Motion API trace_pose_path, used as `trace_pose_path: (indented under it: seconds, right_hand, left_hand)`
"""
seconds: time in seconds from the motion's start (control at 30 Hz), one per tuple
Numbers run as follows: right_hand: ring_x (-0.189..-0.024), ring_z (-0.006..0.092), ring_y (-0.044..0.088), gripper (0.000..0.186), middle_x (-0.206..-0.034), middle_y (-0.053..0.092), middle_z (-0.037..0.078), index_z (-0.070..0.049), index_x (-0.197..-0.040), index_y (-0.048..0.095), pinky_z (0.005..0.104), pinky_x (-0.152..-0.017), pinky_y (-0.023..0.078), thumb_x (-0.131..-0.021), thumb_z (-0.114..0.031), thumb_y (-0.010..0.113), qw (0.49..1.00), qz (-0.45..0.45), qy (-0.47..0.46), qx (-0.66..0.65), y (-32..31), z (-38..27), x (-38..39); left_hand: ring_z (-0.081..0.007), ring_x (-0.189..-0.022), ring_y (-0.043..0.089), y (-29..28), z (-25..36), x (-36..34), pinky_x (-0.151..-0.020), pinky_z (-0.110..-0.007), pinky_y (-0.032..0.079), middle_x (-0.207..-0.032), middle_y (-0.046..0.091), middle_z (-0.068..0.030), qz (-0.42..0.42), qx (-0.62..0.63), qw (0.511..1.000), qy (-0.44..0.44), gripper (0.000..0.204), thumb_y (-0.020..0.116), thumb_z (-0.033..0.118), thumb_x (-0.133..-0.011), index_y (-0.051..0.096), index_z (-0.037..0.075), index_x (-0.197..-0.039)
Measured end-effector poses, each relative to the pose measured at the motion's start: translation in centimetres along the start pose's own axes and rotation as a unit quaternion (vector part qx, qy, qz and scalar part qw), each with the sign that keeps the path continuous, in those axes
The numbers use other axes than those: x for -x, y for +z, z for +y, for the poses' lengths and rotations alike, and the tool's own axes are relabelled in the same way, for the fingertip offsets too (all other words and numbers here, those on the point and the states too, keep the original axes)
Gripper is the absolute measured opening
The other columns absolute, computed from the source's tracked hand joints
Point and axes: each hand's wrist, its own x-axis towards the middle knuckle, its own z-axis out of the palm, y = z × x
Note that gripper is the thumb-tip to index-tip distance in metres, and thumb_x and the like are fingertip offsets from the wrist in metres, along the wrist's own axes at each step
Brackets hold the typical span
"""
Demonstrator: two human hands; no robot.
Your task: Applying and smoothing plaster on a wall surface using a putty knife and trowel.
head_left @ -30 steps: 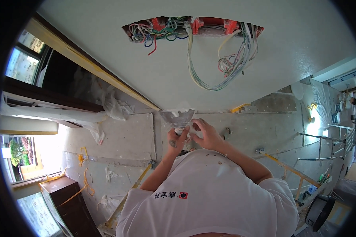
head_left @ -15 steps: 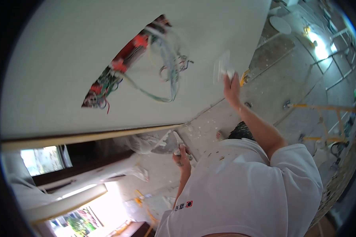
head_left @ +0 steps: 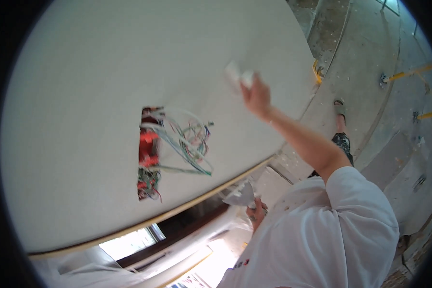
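Observation:
My right hand (head_left: 257,97) is closed around the pale handle of a small flat plastering trowel (head_left: 233,71), blurred by motion, at the white wall surface (head_left: 96,72). Whether its blade touches the wall I cannot tell. Lower down, beside my shirt, my left hand (head_left: 257,212) grips a wide grey putty knife (head_left: 241,194), its blade fanning out to the left. To the left of my right hand, a rectangular cutout (head_left: 148,144) in the wall shows red electrical boxes, with a tangle of loose wires (head_left: 192,144) hanging out.
A wooden edge strip (head_left: 187,212) borders the wall below the wires. Beyond it lie a window (head_left: 132,242) and plastic sheeting (head_left: 77,269). On the right, yellow scaffold legs (head_left: 403,75) stand on the stained concrete floor (head_left: 365,62); my sandalled foot (head_left: 340,106) rests there.
My view has turned and shifted, so the wire cutout now stands nearly upright in it. My right hand has moved left with the trowel, further over the wall. Both tools remain held.

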Motion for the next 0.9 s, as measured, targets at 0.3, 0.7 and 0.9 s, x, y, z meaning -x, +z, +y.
trace_pose_path:
  seconds: [0.3, 0.7, 0.9]
  right_hand:
    - [-0.066, 0.0370, 0.065, 0.030, -0.074, 0.065, 0.017, -0.003, -0.096, 0.060, 0.0462, -0.056, 0.051, -0.082, -0.026, 0.073, 0.992, -0.062, -0.090, -0.065, -0.4, -6.4, -6.1]
    - [-0.071, 0.0393, 0.065, 0.021, -0.077, 0.066, 0.017, -0.008, -0.092, 0.057, 0.0499, -0.060, 0.051, -0.083, -0.023, 0.068, 0.998, -0.052, -0.010, -0.042, -2.6, -0.8, -17.5]
    - [-0.072, 0.0418, 0.064, 0.033, -0.079, 0.065, 0.021, -0.004, -0.096, 0.057, 0.0499, -0.061, 0.051, -0.085, -0.033, 0.066, 0.983, 0.071, 0.166, 0.024, -3.4, 13.0, -25.8]
  left_hand:
    - [-0.0105, -0.053, 0.054, 0.6, -0.7, -2.7, -0.049, -0.029, 0.041, -0.058, 0.060, -0.0032, -0.081, -0.043, 0.995, -0.026, 0.031, 0.068, 0.030, -0.090, 0.065, 0.002, -0.076]
    - [-0.0093, -0.056, 0.054, 5.1, 0.2, -5.4, -0.051, -0.029, 0.040, -0.060, 0.060, 0.0006, -0.128, -0.123, 0.984, 0.007, 0.034, 0.071, 0.032, -0.088, 0.061, 0.004, -0.071]
    - [-0.0093, -0.054, 0.053, 10.0, 7.3, -4.4, -0.050, -0.029, 0.040, -0.059, 0.059, 0.0001, -0.077, -0.103, 0.992, -0.013, 0.033, 0.072, 0.032, -0.087, 0.061, 0.006, -0.070]
